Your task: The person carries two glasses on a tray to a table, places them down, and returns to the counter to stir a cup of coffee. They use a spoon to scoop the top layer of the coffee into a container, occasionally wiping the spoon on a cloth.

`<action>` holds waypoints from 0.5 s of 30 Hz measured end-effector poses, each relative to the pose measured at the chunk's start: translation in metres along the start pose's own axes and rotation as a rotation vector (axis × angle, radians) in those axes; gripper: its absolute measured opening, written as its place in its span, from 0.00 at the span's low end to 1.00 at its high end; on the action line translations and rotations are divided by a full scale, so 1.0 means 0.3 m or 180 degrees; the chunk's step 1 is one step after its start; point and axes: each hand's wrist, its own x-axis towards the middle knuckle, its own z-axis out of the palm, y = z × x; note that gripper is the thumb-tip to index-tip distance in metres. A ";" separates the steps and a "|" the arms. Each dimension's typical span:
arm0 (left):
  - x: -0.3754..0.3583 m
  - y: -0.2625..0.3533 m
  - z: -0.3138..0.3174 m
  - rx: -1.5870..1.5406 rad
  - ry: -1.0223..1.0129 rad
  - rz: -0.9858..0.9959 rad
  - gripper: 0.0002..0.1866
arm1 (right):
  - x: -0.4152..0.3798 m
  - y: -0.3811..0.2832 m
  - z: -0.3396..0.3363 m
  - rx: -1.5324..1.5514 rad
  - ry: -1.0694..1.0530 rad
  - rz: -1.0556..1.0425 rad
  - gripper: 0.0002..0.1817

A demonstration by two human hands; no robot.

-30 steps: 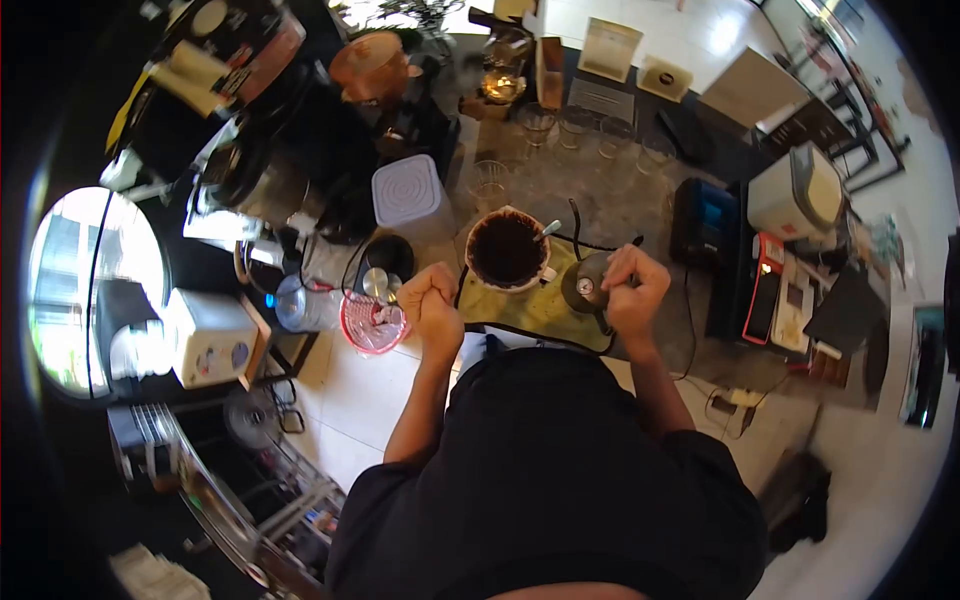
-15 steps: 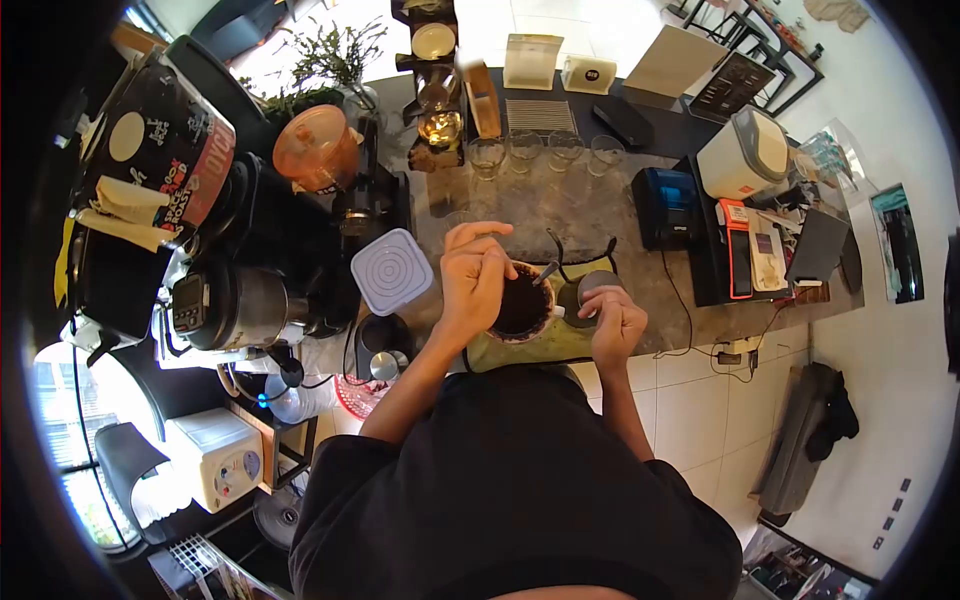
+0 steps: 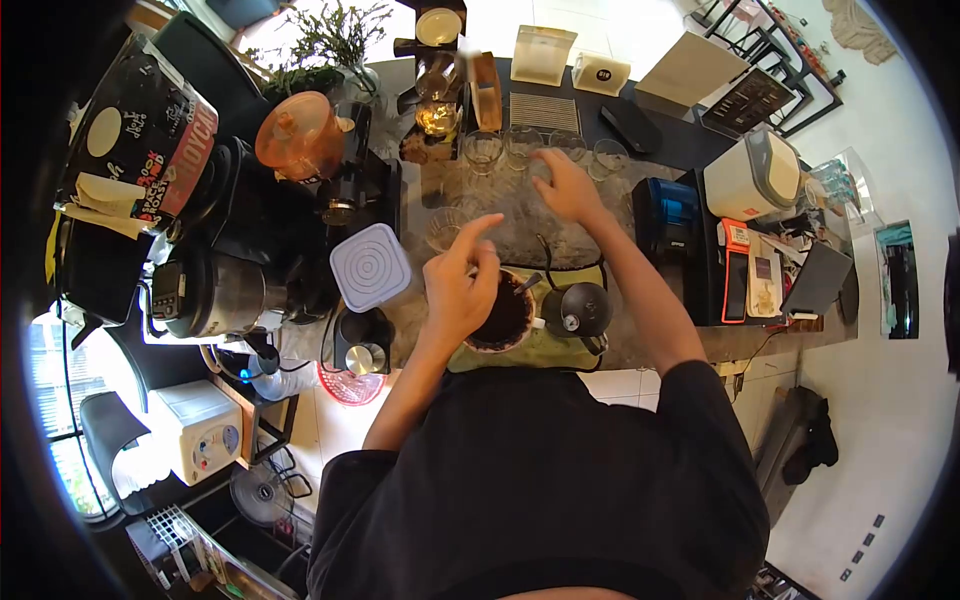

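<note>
A white cup (image 3: 537, 324) filled with dark brown liquid stands on a green mat (image 3: 480, 359), a spoon (image 3: 529, 283) leaning in it. Beside the cup's left rim is my left hand (image 3: 463, 290), its fingers loosely apart and nothing visible in them. A clear ribbed glass (image 3: 444, 229) stands just beyond those fingertips. My right hand (image 3: 568, 188) stretches over the counter, open, with fingertips close to a row of clear glasses (image 3: 522, 146). To the right of the cup sits a round black lidded vessel (image 3: 583, 309).
A square pale lid (image 3: 371, 267) with concentric rings lies left of my left hand. Black coffee equipment (image 3: 225, 295) lines the left side. A blue-black printer (image 3: 667, 217) and a card terminal (image 3: 735, 275) stand at right. A wooden dripper stand (image 3: 438, 150) is at the back.
My right hand has left the black vessel and reached forward to the glasses. My left hand's fingers have spread beside the cup. The view has shifted slightly.
</note>
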 end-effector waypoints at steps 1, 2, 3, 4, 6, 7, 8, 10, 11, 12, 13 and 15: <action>0.005 0.038 0.009 0.0345 0.0042 0.0338 0.15 | 0.035 0.020 0.025 -0.0289 -0.0118 -0.0050 0.22; 0.011 0.062 0.014 0.0700 0.0079 0.0682 0.14 | 0.064 0.036 0.049 -0.0573 -0.0225 -0.0108 0.22; 0.015 0.068 0.014 0.0720 0.0103 0.0669 0.14 | 0.084 0.053 0.072 -0.0551 -0.0241 -0.0128 0.22; 0.017 0.071 0.012 0.0812 -0.0167 0.0746 0.14 | 0.101 0.069 0.095 -0.0695 -0.0345 -0.0018 0.22; 0.018 0.070 0.013 0.0926 -0.0424 0.0800 0.14 | 0.117 0.100 0.138 -0.0813 -0.0465 0.0076 0.22; 0.016 0.065 0.016 0.1048 -0.0554 0.0852 0.15 | 0.119 0.116 0.158 -0.0806 -0.0501 0.0075 0.22; 0.014 0.059 0.018 0.1170 -0.0691 0.0905 0.16 | 0.120 0.132 0.177 -0.0799 -0.0534 0.0078 0.23; 0.008 0.045 0.018 0.1149 -0.0838 0.0800 0.16 | 0.118 0.127 0.188 -0.0787 -0.0448 0.0045 0.23; 0.008 0.041 0.016 0.1101 -0.0980 0.0721 0.17 | 0.120 0.124 0.191 -0.0810 -0.0348 0.0010 0.23; 0.008 0.039 0.017 0.1119 -0.0993 0.0717 0.17 | 0.121 0.121 0.195 -0.0792 -0.0340 0.0018 0.23; 0.008 0.039 0.018 0.1129 -0.1026 0.0742 0.17 | 0.124 0.118 0.197 -0.0818 -0.0375 -0.0019 0.24; 0.011 0.041 0.011 0.1145 -0.1079 0.0768 0.17 | 0.129 0.084 0.186 -0.0838 -0.0398 -0.0040 0.25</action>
